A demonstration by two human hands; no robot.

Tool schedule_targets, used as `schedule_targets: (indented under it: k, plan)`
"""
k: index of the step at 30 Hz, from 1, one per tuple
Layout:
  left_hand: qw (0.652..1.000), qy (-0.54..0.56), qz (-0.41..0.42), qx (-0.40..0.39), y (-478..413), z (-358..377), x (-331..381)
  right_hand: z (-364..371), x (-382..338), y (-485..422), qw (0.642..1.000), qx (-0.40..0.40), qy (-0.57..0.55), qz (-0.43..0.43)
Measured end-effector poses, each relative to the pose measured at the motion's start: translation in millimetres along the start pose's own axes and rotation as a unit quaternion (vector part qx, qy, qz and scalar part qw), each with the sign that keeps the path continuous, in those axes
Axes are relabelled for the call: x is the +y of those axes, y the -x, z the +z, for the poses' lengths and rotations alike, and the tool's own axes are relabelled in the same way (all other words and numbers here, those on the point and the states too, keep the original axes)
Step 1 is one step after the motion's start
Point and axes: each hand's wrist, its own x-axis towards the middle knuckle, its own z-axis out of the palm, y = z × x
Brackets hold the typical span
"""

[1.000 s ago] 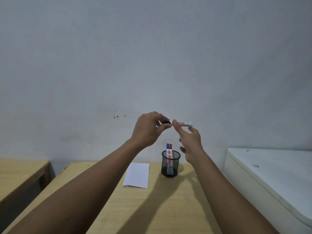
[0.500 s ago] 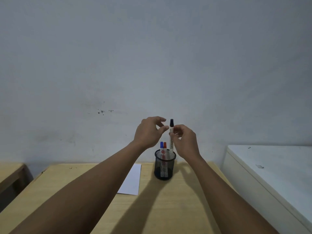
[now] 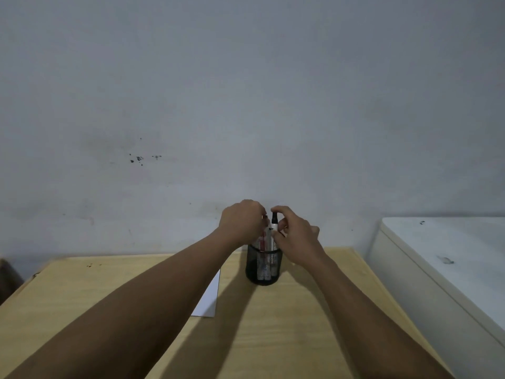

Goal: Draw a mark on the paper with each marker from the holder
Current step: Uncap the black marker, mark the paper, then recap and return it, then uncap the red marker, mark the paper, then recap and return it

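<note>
A black mesh holder (image 3: 263, 272) stands on the wooden table (image 3: 109, 291) near the wall. My right hand (image 3: 296, 236) pinches a black-capped marker (image 3: 274, 219) that stands upright with its lower end inside the holder. My left hand (image 3: 240, 220) is curled over the tops of the other markers (image 3: 262, 242) in the holder; its fingertips are hidden, so I cannot tell whether it grips one. A white sheet of paper (image 3: 210, 299) lies left of the holder, mostly covered by my left forearm.
A white cabinet top (image 3: 451, 255) sits to the right of the table, slightly higher. A plain grey wall rises directly behind the holder. A sliver of another piece of furniture (image 3: 6, 277) shows at the far left.
The black marker was capped, turned upright and lowered into the holder by my right hand. My left hand dropped from the cap onto the other markers' tops. The view tilted down.
</note>
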Motion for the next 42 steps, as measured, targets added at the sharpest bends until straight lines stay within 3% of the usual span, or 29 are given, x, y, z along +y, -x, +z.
schedule_targets:
  k: [6, 14, 21, 23, 25, 27, 29, 31, 33, 38, 42]
  plan:
    - [0.998, 0.056, -0.013, -0.001, -2.7, 1.6, 1.1, 3.4, 7.7, -2.5, 1.0, 0.019, -0.006, -0.003]
    - [0.966, 0.249, -0.059, -0.039, 3.3, -31.1, 10.7, -14.7, -6.6, 6.8, 0.991, 0.094, -0.089, 0.036]
    - [0.921, 0.375, -0.098, 0.049, 31.5, -115.9, 12.7, -54.2, -52.6, 29.4, 0.976, -0.054, -0.204, 0.049]
    - [0.9, 0.41, -0.119, 0.085, 43.4, -138.3, 6.3, -64.1, -65.7, 36.4, 0.963, -0.046, -0.262, 0.038]
    - [0.878, 0.447, -0.135, 0.105, 58.6, -156.4, -3.9, -73.1, -77.7, 42.7, 0.928, -0.016, -0.368, 0.055]
    - [0.869, 0.464, -0.137, 0.098, 76.7, -168.4, -16.1, -82.3, -92.8, 47.3, 0.857, 0.003, -0.506, 0.096]
    - [0.881, 0.453, -0.113, 0.08, 95.3, -174.0, -26.9, -88.7, -107.9, 48.8, 0.769, 0.028, -0.628, 0.117]
    - [0.898, 0.427, -0.076, 0.068, 112.0, -175.6, -33.0, -91.3, -126.2, 53.1, 0.731, 0.028, -0.674, 0.1]
    - [0.914, 0.397, -0.048, 0.065, 124.6, -175.0, -35.5, -86.7, -146.4, 60.7, 0.743, -0.005, -0.665, 0.075]
    - [0.959, 0.258, -0.017, 0.117, 144.7, -165.8, -54.0, -63.8, -176.5, 73.3, 0.839, -0.036, -0.542, 0.03]
    - [0.981, 0.155, 0.011, 0.119, 159.3, -157.4, -77.5, -38.4, -181.8, 73.1, 0.868, -0.045, -0.494, 0.021]
